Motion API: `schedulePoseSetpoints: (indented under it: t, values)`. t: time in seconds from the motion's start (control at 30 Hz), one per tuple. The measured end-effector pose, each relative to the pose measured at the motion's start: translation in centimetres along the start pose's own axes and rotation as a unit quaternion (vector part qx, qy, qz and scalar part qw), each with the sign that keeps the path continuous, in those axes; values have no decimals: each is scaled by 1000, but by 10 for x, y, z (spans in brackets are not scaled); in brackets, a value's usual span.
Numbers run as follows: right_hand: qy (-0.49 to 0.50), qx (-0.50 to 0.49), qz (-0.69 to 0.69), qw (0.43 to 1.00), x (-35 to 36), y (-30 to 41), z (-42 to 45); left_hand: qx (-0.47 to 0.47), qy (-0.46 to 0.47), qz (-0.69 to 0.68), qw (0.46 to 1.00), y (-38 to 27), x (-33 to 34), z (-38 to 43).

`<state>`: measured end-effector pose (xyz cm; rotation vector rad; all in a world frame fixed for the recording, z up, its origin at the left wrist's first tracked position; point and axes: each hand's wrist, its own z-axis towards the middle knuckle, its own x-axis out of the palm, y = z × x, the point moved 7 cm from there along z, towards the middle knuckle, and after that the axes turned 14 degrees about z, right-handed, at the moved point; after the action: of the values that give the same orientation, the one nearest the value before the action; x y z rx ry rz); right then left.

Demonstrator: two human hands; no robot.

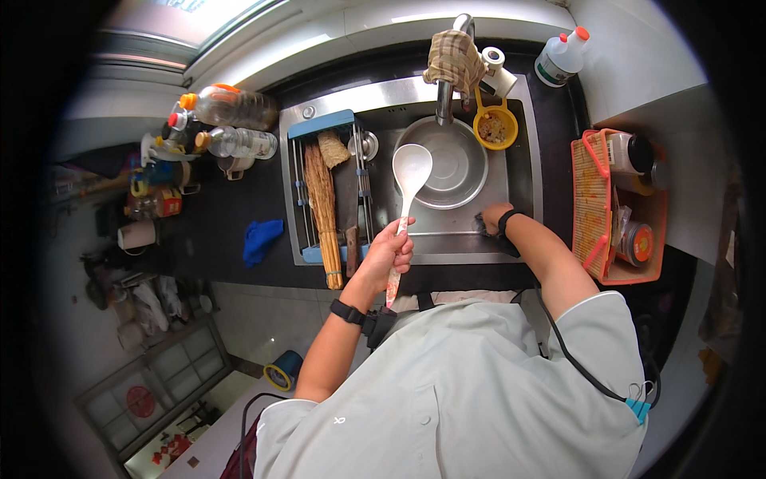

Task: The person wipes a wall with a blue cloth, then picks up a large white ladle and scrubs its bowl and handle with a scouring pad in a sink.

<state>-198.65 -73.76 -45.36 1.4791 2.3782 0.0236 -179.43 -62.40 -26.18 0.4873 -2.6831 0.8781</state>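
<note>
My left hand (390,254) grips the patterned handle of a white rice ladle (413,170), its bowl raised over the sink. Beneath it, a round stainless steel basin (464,185) rests in the steel sink (443,223). My right hand (495,219) is low inside the sink's front right part, fingers curled around a dark scouring pad (480,224); the fingertips are partly hidden. A yellow strainer (495,127) holding food scraps sits at the back right of the sink. The faucet (444,103), wrapped in a checked cloth (455,60), reaches over the basin.
Left in the sink, a blue-ended drain rack (321,124) carries a bundled whisk brush (322,203), a loofah piece (333,148) and a knife (352,242). A blue cloth (262,240) and several bottles (236,108) are on the left counter. An orange-rimmed basket (589,206) of jars stands right.
</note>
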Motion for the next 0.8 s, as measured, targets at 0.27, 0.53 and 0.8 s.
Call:
schedulePoseSetpoints:
  t: [0.27, 0.53, 0.8]
  values:
    - [72, -6, 63, 995, 24, -22, 19, -24, -6, 31, 999, -1, -1, 15]
    - [-28, -223, 309, 924, -19, 8, -18, -38, -11, 41, 998, 5, -4, 26]
    - [-493, -353, 294, 740, -128, 70, -114, -53, -25, 98, 993, 10, 6, 32]
